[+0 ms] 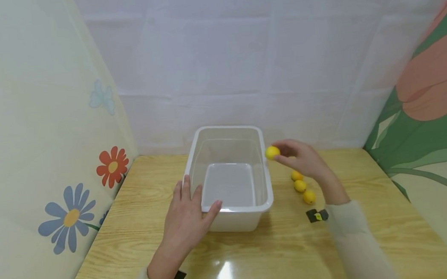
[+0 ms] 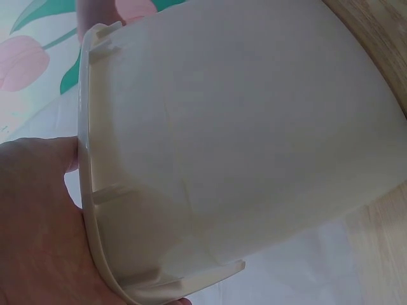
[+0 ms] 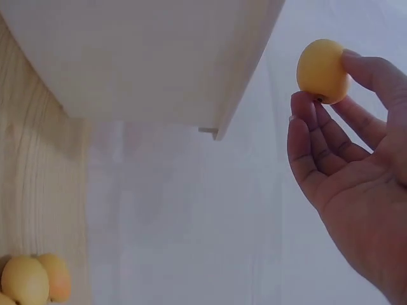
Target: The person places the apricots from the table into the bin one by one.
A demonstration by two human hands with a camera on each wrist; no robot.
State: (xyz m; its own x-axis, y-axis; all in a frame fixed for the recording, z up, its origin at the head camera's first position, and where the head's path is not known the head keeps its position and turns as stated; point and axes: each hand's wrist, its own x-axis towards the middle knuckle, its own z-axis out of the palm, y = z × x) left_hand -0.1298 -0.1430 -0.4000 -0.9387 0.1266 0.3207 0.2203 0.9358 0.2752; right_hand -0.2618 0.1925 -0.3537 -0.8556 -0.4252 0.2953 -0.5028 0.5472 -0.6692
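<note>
Right grip (image 1: 297,155) has a yellow fruit (image 1: 272,153) pinched just outside the white bin (image 1: 232,222), probably lightly so it won't bruise; left grip (image 1: 185,218) rests loosely spread on the bin, guessing that steadies it.

You are at a wood-grain tabletop (image 1: 135,209) in what looks like a small screened-off booth; whether it stands in a home, a lab or a studio, you cannot tell. A pale, fold-creased sheet (image 1: 211,59) closes off the back. To your left hangs a cream backdrop (image 1: 21,105) printed with flowers and a butterfly; to your right, a green backdrop (image 1: 419,144) with large pink tulips.
</note>
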